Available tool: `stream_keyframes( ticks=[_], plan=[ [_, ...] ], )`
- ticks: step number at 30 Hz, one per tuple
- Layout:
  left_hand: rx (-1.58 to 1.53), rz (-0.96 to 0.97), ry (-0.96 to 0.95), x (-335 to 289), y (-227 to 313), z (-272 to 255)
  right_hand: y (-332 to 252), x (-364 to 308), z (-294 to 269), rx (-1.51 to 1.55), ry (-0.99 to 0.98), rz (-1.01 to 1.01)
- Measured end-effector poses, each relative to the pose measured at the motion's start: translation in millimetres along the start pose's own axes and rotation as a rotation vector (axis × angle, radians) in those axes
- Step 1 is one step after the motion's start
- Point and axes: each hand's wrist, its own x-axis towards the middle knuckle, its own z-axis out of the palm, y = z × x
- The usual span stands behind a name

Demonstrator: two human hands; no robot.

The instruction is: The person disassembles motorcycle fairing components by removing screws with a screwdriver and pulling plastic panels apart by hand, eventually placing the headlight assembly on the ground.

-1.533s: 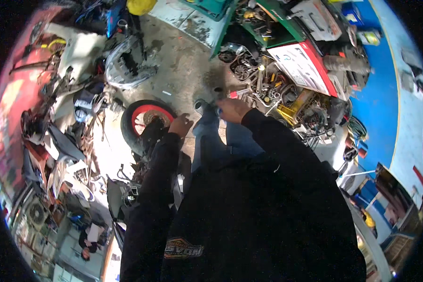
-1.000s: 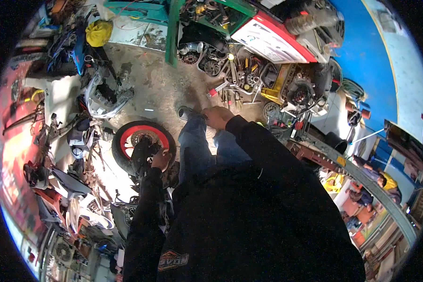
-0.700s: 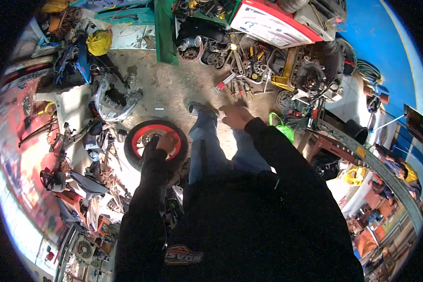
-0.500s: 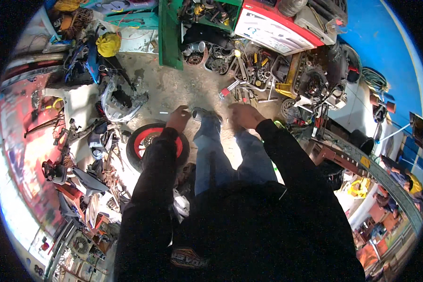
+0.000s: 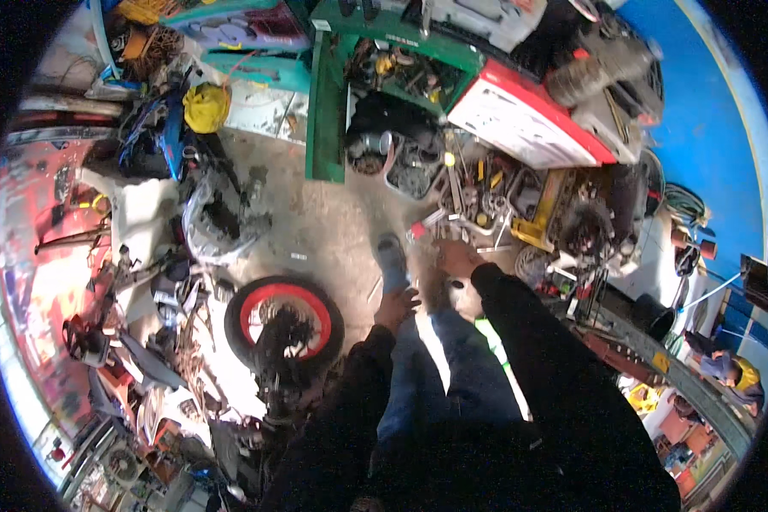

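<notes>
My left hand (image 5: pixel 397 308) is over my jeans-clad left leg (image 5: pixel 405 375), fingers apart, with nothing seen in it. Farther forward and to the right, my right hand (image 5: pixel 458 258) hangs near my right leg, beside the hand tools (image 5: pixel 491 218) on the floor. Motion smears its fingers, so whether it holds anything is hidden. To the left of my legs lies a motorcycle wheel (image 5: pixel 241 341) with a black tyre and red rim, partly covered by dark machinery.
A green metal cabinet (image 5: pixel 326 128) with its door ajar stands ahead, beside a red and white box (image 5: pixel 520 119). Engine parts (image 5: pixel 414 166) crowd its base. Motorcycle parts (image 5: pixel 183 290) pile up on the left. A metal beam (image 5: pixel 657 363) runs along the right; another person (image 5: pixel 734 371) is beyond it.
The view has tilted upward, so the surroundings sit lower. My left hand has moved right, away from the wheel and over my leg. The right hand stays forward, slightly farther right.
</notes>
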Motion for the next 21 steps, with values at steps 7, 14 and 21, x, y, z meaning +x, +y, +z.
stream_keyframes(
  ticks=[7,14,21],
  plan=[
    [-0.116,0.081,-0.056,137,37,-80,12,161,-9,0.04,0.089,0.051],
    [-0.331,-0.174,0.049,254,109,-91,158,308,7,-0.261,0.38,-0.02],
    [-0.467,-0.373,0.078,220,56,-112,140,337,-9,-0.26,0.125,0.113]
  ],
)
